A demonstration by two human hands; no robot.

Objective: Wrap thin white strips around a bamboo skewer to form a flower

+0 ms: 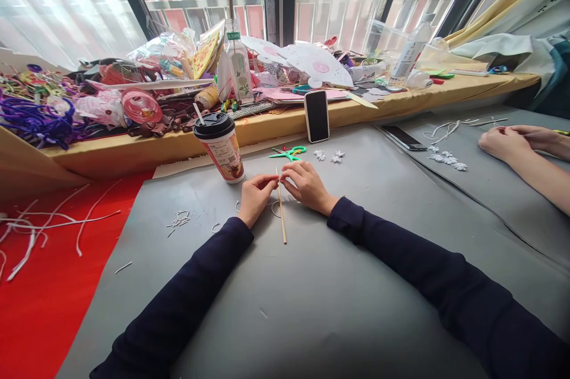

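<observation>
My left hand [257,198] and my right hand [306,186] meet over the grey table, thumbs and fingertips pinched together. What they hold between the fingertips is too small to make out. A thin wooden stick [282,221] with a pointed tip runs beneath or between the fingers; I cannot tell whether it is gripped or just lies there. Thin curled wire or cord [275,209] shows by my left hand. Green-handled scissors [291,153] lie just beyond the fingertips. Small white fuzzy flower-like pieces [337,157] rest beyond my right hand.
A lidded paper cup [220,147] with a straw stands left of my hands. Short white clippings [179,220] lie nearby. A phone [317,117] leans against the cluttered ledge [267,123]. At right, another person's hands [512,140] work near a second phone [404,138].
</observation>
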